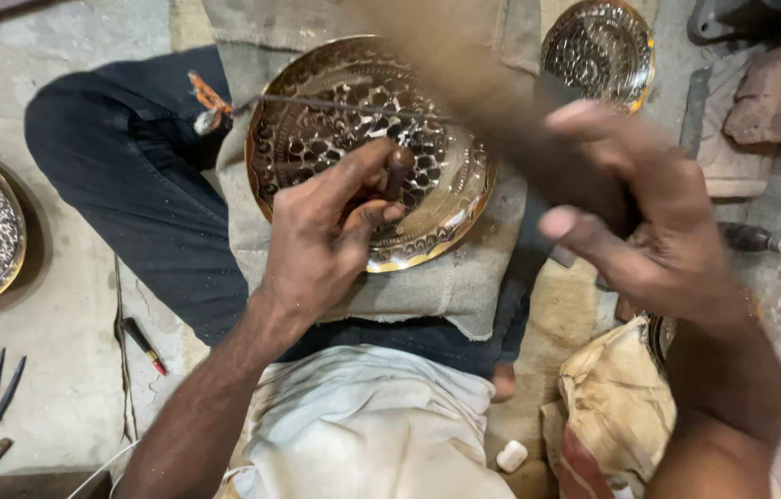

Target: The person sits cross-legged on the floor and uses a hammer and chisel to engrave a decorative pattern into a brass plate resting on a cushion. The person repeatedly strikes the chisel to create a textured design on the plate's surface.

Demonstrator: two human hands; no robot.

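- Now we pinch the small punch [397, 173] with our left hand [321, 245], thumb and fingers closed narrow around it.
- Its long axis stands nearly upright, tip just beyond the grip, on the brass plate [316, 139].
- Our right hand [653, 222], raised well apart, is closed on a blurred dark handle [501, 102].

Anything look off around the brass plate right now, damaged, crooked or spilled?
Nothing stands out. The brass plate lies flat on the burlap pad, its rim unbroken. The left hand holds a punch upright on it; the right hand grips a blurred hammer. No spills.
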